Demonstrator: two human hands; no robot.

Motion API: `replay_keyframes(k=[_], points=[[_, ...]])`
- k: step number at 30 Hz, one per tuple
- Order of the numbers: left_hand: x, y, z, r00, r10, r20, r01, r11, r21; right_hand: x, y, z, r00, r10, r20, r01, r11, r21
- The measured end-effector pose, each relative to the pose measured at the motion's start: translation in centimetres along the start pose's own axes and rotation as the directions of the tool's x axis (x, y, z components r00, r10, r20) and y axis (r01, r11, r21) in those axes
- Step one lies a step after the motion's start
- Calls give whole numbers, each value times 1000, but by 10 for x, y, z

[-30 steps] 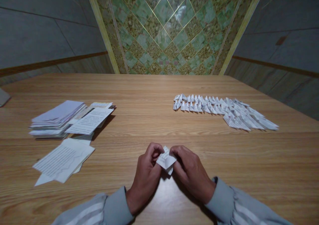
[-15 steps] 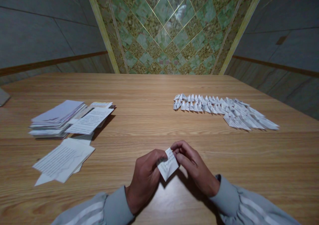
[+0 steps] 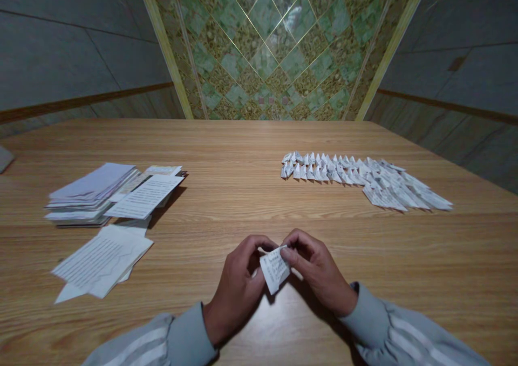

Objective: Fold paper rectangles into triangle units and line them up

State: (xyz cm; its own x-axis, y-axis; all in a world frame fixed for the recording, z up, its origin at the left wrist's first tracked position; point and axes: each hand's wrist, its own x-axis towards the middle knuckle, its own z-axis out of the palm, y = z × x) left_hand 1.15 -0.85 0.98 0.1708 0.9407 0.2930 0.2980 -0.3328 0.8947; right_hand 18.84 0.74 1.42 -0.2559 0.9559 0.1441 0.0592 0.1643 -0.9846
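Between my hands, just above the table, is a small folded piece of printed paper (image 3: 275, 269), with one corner pointing down toward me. My left hand (image 3: 242, 279) is closed on its left side, the index finger curled behind the upper edge. My right hand (image 3: 318, 269) pinches the upper right corner, thumb in front on the printed face. The fingers behind the paper are partly hidden. Both hands are level with each other near the front of the table.
A stack of papers (image 3: 87, 190) stands on the wooden table (image 3: 226, 193) at the left. Loose printed sheets (image 3: 103, 258) lie in front of it. Several rows of folded paper pieces (image 3: 335, 169) sit at the right. A tiled wall (image 3: 265, 47) rises behind the table.
The folded paper has turned in my hands and shows a more fully printed face. My left thumb has come off its front, and my right thumb now presses there.
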Motion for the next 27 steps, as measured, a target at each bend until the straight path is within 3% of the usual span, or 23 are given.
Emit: replay_keyframes(k=[2,5,11,18,23,27], points=[[3,4,-1,996,-77,40,80,991,-103,1,-1,-2,999,-35,-34,34,999,-30],[6,7,-4,993,-84,88,99,978,-181,1,-3,-4,994,-92,-55,85,990,-110],[7,5,-3,997,-58,43,61,996,-69,-1,-3,-3,988,-151,-3,147,965,-216],[7,7,0,990,-141,15,141,978,-156,-1,-3,-2,994,-112,11,112,976,-185],[6,6,1,993,-113,24,115,987,-116,-1,-3,-2,997,-62,54,70,986,-152],[4,6,0,983,-184,-14,177,963,-201,2,-2,-6,994,-112,-13,110,986,-125]])
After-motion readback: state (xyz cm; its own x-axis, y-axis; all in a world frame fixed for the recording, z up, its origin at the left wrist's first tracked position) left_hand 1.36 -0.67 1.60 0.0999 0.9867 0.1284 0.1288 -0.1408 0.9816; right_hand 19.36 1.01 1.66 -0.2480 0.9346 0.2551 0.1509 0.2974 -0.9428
